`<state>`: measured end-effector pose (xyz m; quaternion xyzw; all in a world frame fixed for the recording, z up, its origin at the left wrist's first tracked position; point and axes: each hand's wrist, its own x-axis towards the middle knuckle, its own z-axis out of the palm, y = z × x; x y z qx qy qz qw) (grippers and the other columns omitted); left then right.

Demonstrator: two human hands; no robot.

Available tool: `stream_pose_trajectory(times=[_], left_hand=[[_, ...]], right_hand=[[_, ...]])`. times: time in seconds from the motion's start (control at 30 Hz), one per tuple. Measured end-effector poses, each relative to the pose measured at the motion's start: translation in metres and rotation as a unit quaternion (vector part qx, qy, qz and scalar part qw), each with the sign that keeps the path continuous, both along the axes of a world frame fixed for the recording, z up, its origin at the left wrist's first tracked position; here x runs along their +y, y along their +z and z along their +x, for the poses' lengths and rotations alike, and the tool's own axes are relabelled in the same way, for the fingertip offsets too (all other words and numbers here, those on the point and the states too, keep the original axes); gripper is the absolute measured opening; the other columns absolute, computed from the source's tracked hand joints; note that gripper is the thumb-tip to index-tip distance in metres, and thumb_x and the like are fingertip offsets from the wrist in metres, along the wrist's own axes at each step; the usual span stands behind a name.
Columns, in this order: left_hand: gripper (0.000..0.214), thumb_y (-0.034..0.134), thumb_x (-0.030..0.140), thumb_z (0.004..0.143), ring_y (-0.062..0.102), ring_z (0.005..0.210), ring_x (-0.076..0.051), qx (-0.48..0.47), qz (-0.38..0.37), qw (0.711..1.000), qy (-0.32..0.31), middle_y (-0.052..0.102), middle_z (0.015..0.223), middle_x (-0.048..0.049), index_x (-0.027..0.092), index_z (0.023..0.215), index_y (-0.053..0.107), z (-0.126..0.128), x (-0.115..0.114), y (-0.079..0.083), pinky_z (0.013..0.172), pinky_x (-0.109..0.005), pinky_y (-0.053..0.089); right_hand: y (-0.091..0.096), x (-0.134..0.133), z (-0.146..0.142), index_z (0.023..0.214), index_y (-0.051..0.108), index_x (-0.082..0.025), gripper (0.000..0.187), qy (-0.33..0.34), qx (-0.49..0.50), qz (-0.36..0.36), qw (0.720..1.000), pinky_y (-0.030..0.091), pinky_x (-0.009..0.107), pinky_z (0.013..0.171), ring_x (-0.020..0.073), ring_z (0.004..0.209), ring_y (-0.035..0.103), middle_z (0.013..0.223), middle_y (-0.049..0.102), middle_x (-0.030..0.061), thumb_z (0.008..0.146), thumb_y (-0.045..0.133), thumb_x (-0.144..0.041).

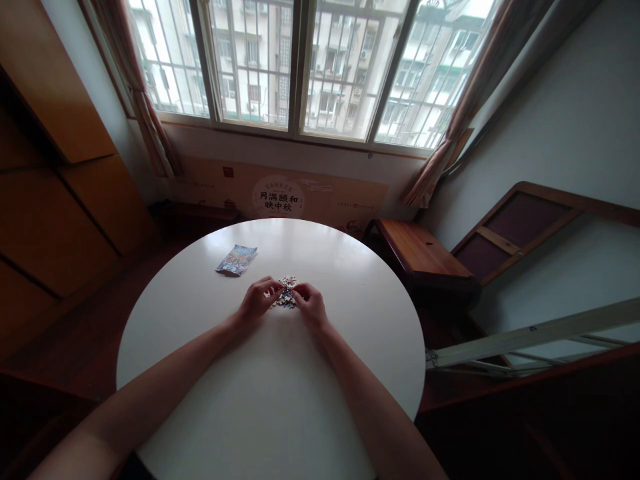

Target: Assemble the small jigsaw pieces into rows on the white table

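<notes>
A small heap of jigsaw puzzle pieces (287, 301) lies on the white round table (250, 393), some pale side up and others dark and coloured. My left hand (260, 297) reaches in from the left of the heap, thumb and fingers pinched on a puzzle piece at its edge. From the right, my right hand (310, 303) closes its fingertips on a puzzle piece over the same heap. The two sets of fingertips are a short gap apart. The fingers partly cover the pieces they grip.
A blue printed packet (237, 260) lies on the table beyond my left hand. A wooden bench or stool (423, 248) stands past the table's right side, near a leaning framed panel (520, 223). Wooden cabinets (90, 207) are at left, and barred windows (260, 60) ahead.
</notes>
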<state>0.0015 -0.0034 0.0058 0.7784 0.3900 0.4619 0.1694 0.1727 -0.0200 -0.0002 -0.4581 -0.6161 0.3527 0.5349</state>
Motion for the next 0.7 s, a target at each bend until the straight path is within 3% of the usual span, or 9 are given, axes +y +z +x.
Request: stream_pose_trajectory(times=[0.7], left_hand=[[0.009, 0.058, 0.021, 0.082, 0.054, 0.061, -0.009, -0.005, -0.006, 1.000, -0.007, 0.059, 0.072, -0.0002, 0.017, 0.082, 0.067, 0.0003, -0.0003, 0.0005, 0.059, -0.020, 0.045]], right_hand=[[-0.0006, -0.0001, -0.0001, 0.079, 0.062, -0.017, 0.016, 0.004, 0.002, 0.000, 1.000, 0.045, 0.024, 0.058, 0.0145, 0.062, 0.057, 0.071, 0.064, 0.0027, 0.076, 0.057, -0.032]])
